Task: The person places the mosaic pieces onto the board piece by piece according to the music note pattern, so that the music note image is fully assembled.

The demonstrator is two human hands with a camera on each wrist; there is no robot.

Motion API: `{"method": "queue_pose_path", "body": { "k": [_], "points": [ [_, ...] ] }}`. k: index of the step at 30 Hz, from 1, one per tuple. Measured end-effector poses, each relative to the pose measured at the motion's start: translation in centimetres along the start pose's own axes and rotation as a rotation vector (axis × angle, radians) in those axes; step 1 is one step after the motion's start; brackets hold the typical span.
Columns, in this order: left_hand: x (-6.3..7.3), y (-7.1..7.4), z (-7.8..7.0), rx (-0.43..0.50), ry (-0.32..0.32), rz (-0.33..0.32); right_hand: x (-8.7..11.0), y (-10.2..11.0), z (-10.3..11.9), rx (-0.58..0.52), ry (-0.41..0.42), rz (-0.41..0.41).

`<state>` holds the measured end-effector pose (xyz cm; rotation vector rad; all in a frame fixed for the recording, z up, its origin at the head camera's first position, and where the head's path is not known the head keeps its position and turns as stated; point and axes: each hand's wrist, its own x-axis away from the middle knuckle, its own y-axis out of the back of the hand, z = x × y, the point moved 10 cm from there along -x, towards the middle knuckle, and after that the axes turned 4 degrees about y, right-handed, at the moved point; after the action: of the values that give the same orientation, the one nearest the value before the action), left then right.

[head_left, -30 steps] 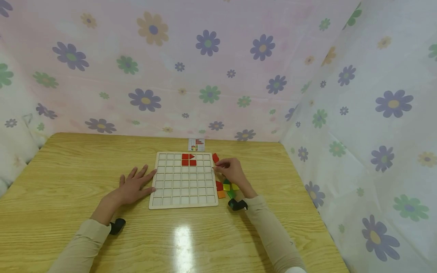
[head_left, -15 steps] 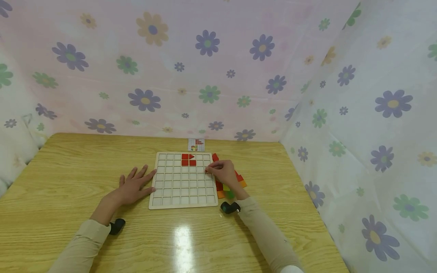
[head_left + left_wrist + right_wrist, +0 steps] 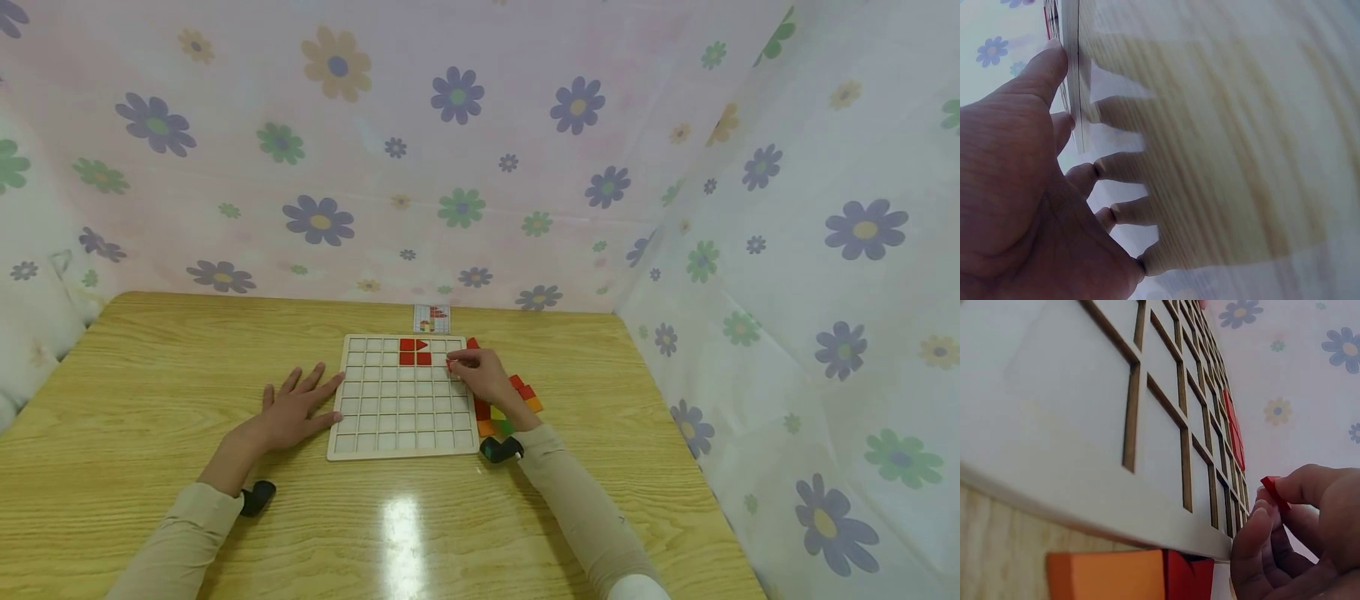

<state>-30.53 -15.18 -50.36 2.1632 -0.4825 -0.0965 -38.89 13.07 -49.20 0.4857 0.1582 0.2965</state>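
Observation:
A wooden grid board [image 3: 387, 427] lies on the table with rows of square cells. Near its far edge, several red tiles [image 3: 407, 358] sit in cells, one of them a triangle. My left hand [image 3: 288, 414] is spread flat on the table, thumb and index tip at the board's left edge. My right hand [image 3: 483, 375] pinches a small red tile [image 3: 1275, 492] between thumb and fingers, over the board's right side. In the right wrist view, the tile shows edge-on at the fingertips.
Loose red, orange, yellow and green tiles [image 3: 487, 427] lie along the board's right side, partly hidden by the right hand. A small printed card [image 3: 431, 318] with a coloured pattern lies behind the board. Flowered cloth [image 3: 465, 150] hangs behind and beside the table [image 3: 187, 333].
My right hand has moved left from the board's right edge to over its right columns, carrying the red tile. The left hand has stayed still.

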Motion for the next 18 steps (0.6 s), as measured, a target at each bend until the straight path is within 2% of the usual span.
{"method": "queue_pose_path", "body": {
  "k": [3,9,18],
  "points": [
    [-0.10,-0.22,0.36,-0.007,0.004,0.007,-0.18,-0.35,0.05,0.023,0.010,0.022],
    [-0.29,-0.59,0.96,-0.011,0.012,0.019,-0.43,-0.41,0.17,-0.026,0.014,0.013],
    [-0.10,-0.41,0.57,-0.011,0.000,0.006,-0.60,0.10,-0.39,-0.125,0.019,-0.054]
  ]
}}
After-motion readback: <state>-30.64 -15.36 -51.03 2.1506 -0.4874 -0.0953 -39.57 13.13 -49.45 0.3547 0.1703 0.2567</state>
